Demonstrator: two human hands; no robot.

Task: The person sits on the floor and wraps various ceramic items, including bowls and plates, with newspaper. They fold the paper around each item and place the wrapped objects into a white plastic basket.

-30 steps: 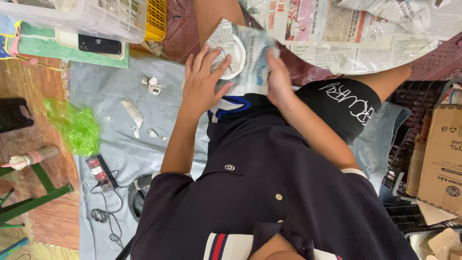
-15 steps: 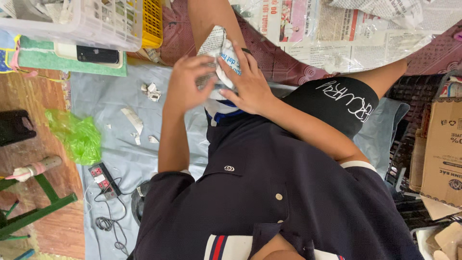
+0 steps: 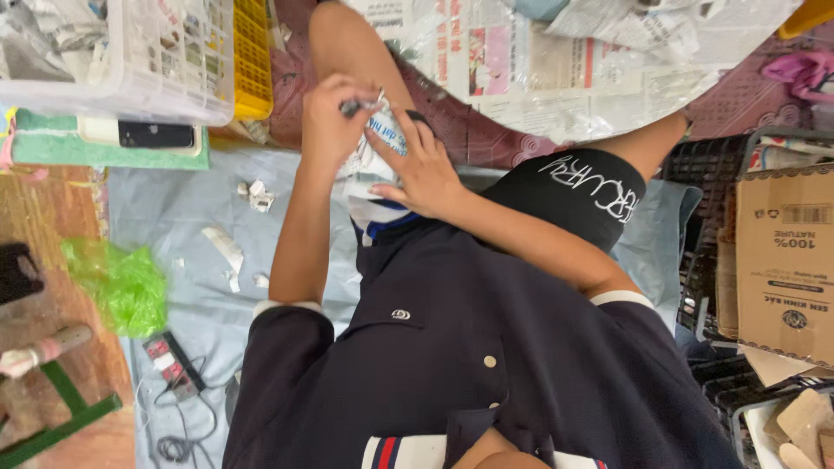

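On my lap lies a round white object wrapped in newspaper point(image 3: 380, 139). My left hand point(image 3: 326, 117) is at its upper edge, fingers pinched on a twisted end of the paper. Across the bundle's front my right hand point(image 3: 419, 171) lies with fingers spread, holding it against my thigh. Most of the bundle is hidden under both hands. I sit on the floor in a dark shirt and black shorts.
Newspaper sheets point(image 3: 556, 61) lie beyond my knees. At upper left are a clear plastic basket point(image 3: 130, 61), a yellow basket point(image 3: 252, 61) and a phone point(image 3: 156, 135). Paper scraps point(image 3: 256, 195), a green plastic bag point(image 3: 122, 282) and a power strip point(image 3: 169, 360) lie left; a cardboard box point(image 3: 782, 260) stands right.
My right hand came from the bundle's right side to lie over its front. My left hand rose from flat on it to pinching the paper at the top. The round white part is now covered.
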